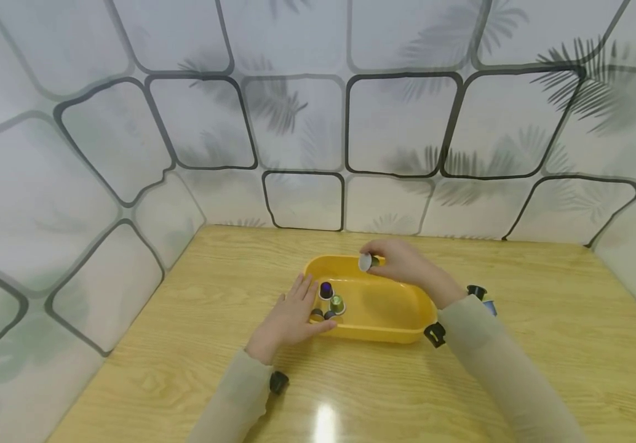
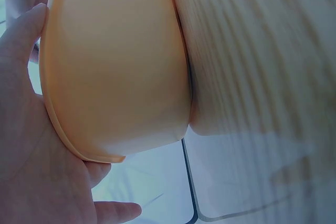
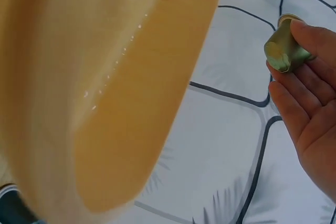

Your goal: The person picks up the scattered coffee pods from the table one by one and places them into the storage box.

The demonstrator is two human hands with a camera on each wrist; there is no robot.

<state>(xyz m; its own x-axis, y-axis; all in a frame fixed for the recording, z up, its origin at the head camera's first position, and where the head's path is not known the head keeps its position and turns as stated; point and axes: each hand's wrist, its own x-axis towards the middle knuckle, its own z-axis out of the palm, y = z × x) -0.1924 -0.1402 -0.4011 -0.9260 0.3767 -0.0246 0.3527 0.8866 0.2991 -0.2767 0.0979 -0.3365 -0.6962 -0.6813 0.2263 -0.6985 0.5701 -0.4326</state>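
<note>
A yellow plastic basin (image 1: 384, 333) stands on the wooden table. My left hand (image 1: 293, 315) lies over its left end, fingers straight against the rim; in the left wrist view the thumb touches the basin's edge (image 2: 113, 66). Above the far rim, my right hand (image 1: 403, 264) pinches a green coffee capsule (image 3: 286, 48) between thumb and fingers. The capsule's pale lid faces left in the head view. Near my left fingers, inside the basin, sit several capsules: a purple one (image 1: 326, 289), a green one (image 1: 337, 303) and dark ones (image 1: 329, 315) partly hidden by the rim and hand.
Right of the basin, beside my right sleeve, lie a dark capsule (image 1: 477, 291) and a blue capsule (image 1: 489, 306), the blue one partly covered. Patterned wall panels (image 1: 307, 200) enclose the table (image 1: 561, 320) at the back and sides. Black wrist devices (image 1: 435, 335) show at both cuffs.
</note>
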